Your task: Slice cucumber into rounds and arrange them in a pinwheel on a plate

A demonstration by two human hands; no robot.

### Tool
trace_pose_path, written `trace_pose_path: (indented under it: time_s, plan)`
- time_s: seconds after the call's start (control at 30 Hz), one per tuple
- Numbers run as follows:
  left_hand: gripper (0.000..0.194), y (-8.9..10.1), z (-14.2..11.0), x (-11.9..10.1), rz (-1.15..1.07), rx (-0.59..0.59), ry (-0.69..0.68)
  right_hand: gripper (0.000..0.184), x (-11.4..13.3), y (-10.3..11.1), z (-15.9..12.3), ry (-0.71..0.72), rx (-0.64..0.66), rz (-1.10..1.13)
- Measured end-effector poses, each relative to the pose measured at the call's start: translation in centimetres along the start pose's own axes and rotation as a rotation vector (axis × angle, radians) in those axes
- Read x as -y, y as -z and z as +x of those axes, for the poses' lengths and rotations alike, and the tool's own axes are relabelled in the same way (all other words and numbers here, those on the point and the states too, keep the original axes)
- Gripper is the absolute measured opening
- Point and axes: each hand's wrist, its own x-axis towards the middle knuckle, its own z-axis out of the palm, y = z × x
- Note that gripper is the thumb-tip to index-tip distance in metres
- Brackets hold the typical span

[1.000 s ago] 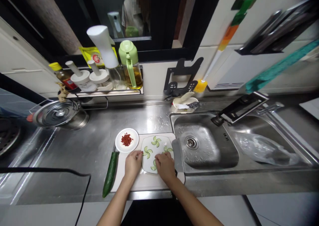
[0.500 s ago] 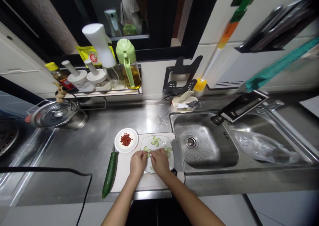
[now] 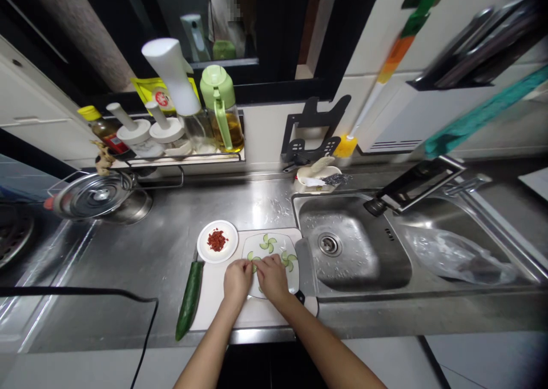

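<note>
A white square plate point(image 3: 280, 240) lies on a pale cutting board point(image 3: 212, 315), with thin cucumber slices point(image 3: 268, 243) set out on it in pinwheel shapes. My left hand point(image 3: 238, 280) is closed in a pinch at the plate's left side, its fingertips at a cucumber slice. Close beside it, my right hand point(image 3: 273, 276) pinches at the same slice, which the fingers partly cover. Some slices under the hands are hidden. Left of the board rests a whole-looking cucumber point(image 3: 188, 303). A small white dish point(image 3: 217, 255) behind it holds chopped red bits point(image 3: 217, 240).
To the right is a steel sink point(image 3: 351, 246) with a plastic bag point(image 3: 458, 255) in its far basin. A wall rack point(image 3: 184, 159) carries an oil bottle point(image 3: 222, 109) and seasoning jars point(image 3: 136, 135). A lidded pot point(image 3: 98, 197) stands left; a black cable point(image 3: 107, 291) crosses the front left.
My right hand's fingertips have shifted slightly left, closer to my left hand's. The plate, dish and cucumber have stayed in place.
</note>
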Motion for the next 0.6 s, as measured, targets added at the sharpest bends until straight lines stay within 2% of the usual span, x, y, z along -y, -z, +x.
trace_pose_path:
  time_s: [0.3, 0.6]
  plan:
    - [0.022, 0.1, -0.2, -0.1, 0.088, -0.048, -0.038, 0.026, 0.1, 0.0, 0.1, -0.016, 0.036, -0.031]
    - [0.019, 0.6, -0.3, 0.8, 0.051, -0.081, -0.06, 0.028, 0.2, 0.4, 0.2, -0.028, 0.037, 0.004]
